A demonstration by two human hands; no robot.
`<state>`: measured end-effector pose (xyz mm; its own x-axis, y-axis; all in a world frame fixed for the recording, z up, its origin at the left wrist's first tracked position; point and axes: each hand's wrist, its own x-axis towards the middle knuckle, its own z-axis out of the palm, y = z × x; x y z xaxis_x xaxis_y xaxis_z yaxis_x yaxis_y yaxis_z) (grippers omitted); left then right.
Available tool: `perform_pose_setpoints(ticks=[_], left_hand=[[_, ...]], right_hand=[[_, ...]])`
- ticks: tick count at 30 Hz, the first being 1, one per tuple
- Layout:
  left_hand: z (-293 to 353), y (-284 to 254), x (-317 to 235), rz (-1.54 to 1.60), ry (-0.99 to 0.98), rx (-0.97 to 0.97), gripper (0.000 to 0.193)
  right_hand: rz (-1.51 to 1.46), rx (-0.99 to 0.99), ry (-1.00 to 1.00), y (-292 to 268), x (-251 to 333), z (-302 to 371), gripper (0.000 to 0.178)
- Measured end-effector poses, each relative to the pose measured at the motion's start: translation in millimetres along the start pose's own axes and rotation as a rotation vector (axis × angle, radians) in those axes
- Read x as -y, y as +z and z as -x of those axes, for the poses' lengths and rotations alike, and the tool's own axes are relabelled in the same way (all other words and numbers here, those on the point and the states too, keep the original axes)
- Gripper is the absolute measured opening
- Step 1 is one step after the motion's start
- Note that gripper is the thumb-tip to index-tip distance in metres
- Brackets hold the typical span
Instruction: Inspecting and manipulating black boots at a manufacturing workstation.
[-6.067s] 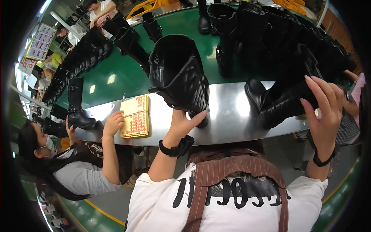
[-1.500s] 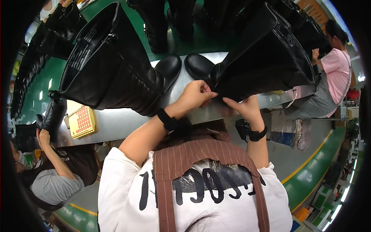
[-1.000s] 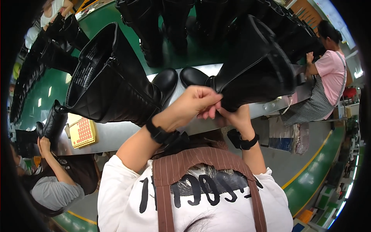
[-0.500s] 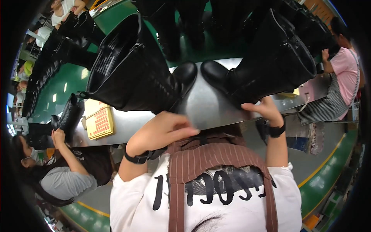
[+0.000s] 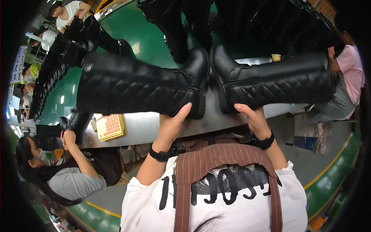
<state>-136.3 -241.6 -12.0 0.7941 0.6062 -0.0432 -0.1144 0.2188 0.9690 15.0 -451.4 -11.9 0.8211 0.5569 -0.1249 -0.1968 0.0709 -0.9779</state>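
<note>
Two tall black boots lie sideways in front of me, sole against sole, with quilted shafts pointing away to either side. My left hand (image 5: 174, 120) grips the left boot (image 5: 139, 85) near its heel, thumb along the near side and fingers hidden underneath. By its heel and ankle the right boot (image 5: 276, 81) is held in my right hand (image 5: 253, 118), thumb on top, the other fingers out of sight below. Both boots are over the metal edge of the workbench (image 5: 145, 127).
On the bench at left sits a stack of yellow cards (image 5: 111, 127) with red dots. More black boots (image 5: 197, 27) stand beyond on the green surface (image 5: 127, 25). A co-worker in grey sleeves (image 5: 79, 181) handles a boot at left; another in pink (image 5: 349, 67) is at right.
Both boots have gone from standing tilted to lying sideways with their soles together. My left hand, earlier loose near the bench edge, now grips the left boot; my right hand now holds the other.
</note>
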Motion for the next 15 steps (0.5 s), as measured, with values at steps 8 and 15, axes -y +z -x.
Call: perform_pose_setpoints(ticks=[8, 15], left_hand=[[-6, 46, 4, -0.165, 0.056, -0.018, 0.027], [12, 54, -16, -0.955, 0.185, -0.089, 0.048]], right_hand=[[0.252, -0.089, -0.334, 36, -2, 7, 0.039], [0.793, -0.254, -0.743, 39, 16, -2, 0.068]])
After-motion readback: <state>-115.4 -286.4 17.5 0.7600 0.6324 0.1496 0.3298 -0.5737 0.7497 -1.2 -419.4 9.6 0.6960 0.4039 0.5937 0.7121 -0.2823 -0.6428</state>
